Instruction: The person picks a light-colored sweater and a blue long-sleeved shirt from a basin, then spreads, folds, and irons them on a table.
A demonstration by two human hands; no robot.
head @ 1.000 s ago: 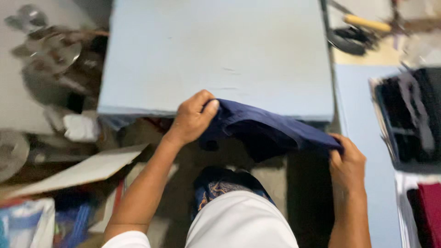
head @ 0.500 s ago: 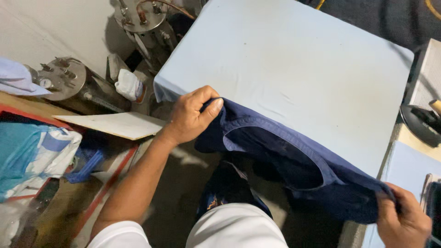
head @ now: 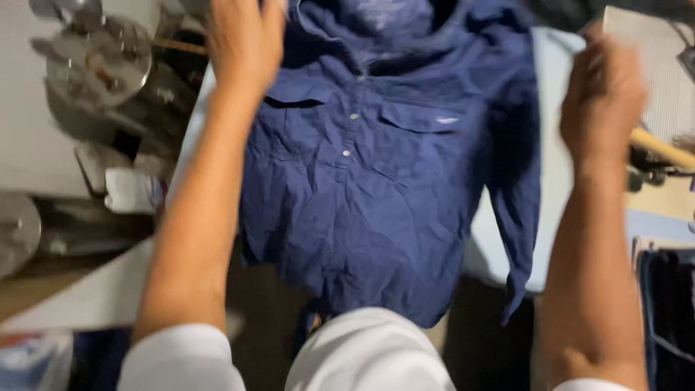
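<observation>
A dark blue button-up shirt (head: pixel 384 188) with two chest pockets lies spread front-up on the pale blue padded table (head: pixel 554 80). Its hem and one sleeve hang over the near edge. My left hand (head: pixel 246 43) is at the shirt's left shoulder near the collar, and its fingertips are cut off by the top of the frame. My right hand (head: pixel 604 94) is blurred and sits just right of the shirt's other shoulder and sleeve, over the table, with a strip of table showing between hand and cloth. My white top (head: pixel 362 355) fills the bottom of the view.
Round metal machine parts (head: pixel 98 61) and a white cup-like object (head: pixel 134 190) stand to the left of the table. A white board (head: pixel 79 297) lies low on the left. Dark folded garments (head: pixel 666 318) are stacked at the right, beside a tool with a yellow handle (head: pixel 659 148).
The bunched shirt held between both hands is now opened and laid flat across the table. Both hands have moved up to its shoulders, and the view has shifted over the table.
</observation>
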